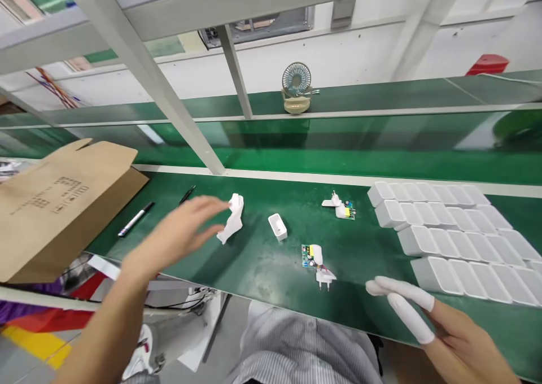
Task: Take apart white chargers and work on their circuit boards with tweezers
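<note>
My left hand (180, 234) reaches over the green bench (262, 260) with its fingers stretched out; the fingertips touch a crumpled white piece (232, 220), which could be a finger cot or a cloth. My right hand (427, 316) hovers at the near edge, fingers extended and wearing white finger cots, holding nothing. Between the hands lie a small white open casing (278, 226), a circuit board with a white plug part (317, 260), and a second board with plug (341, 208) farther back.
Rows of white casings (453, 234) fill the right of the bench. A cardboard box (55, 209) sits at the left, with two pens (136, 219) beside it. A small fan (296, 87) stands on the rear shelf. A slanted metal post (169, 101) crosses overhead.
</note>
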Action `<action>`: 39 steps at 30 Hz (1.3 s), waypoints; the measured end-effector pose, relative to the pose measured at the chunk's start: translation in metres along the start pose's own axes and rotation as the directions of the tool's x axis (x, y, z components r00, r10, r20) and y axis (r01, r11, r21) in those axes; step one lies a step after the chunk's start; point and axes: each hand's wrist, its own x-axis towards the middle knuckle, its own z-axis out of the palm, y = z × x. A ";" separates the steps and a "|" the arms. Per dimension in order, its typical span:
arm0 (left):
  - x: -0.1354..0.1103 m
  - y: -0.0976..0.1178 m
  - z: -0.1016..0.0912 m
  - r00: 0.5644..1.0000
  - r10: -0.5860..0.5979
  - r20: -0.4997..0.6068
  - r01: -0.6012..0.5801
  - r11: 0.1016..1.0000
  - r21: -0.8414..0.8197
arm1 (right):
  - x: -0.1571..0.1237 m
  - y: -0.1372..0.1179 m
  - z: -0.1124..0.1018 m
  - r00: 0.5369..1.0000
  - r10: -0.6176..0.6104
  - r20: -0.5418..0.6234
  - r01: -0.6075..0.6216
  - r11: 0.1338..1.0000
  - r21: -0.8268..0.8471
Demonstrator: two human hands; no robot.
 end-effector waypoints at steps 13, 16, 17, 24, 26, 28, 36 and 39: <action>0.056 0.029 -0.007 0.957 -0.274 -0.100 0.182 0.827 -0.532 | 0.126 -0.074 0.048 0.977 -0.151 0.152 0.134 0.984 0.116; 0.070 0.062 -0.022 0.968 -0.245 -0.056 0.149 0.740 -0.656 | 0.158 -0.094 0.073 0.966 -0.241 0.089 0.229 0.965 0.127; 0.072 0.069 -0.025 0.976 -0.217 -0.021 0.142 0.704 -0.695 | 0.167 -0.100 0.079 0.958 -0.274 0.083 0.261 0.955 0.138; 0.061 0.055 -0.036 0.955 -0.286 -0.071 0.082 0.489 -0.868 | 0.201 -0.107 0.098 0.876 -0.435 0.209 0.443 0.897 0.008; 0.055 0.036 -0.037 0.937 -0.344 -0.068 0.125 0.507 -0.853 | 0.201 -0.097 0.106 0.836 -0.475 0.274 0.520 0.845 -0.122; 0.049 0.016 -0.033 0.926 -0.376 -0.027 0.203 0.558 -0.804 | 0.199 -0.086 0.116 0.781 -0.504 0.369 0.605 0.756 -0.250; 0.025 -0.018 -0.020 0.912 -0.410 -0.006 0.352 0.790 -0.502 | 0.216 -0.061 0.123 0.801 -0.505 0.321 0.595 0.618 -0.514; 0.017 -0.016 -0.020 0.917 -0.398 0.024 0.369 0.826 -0.427 | 0.226 -0.053 0.119 0.809 -0.503 0.306 0.579 0.587 -0.566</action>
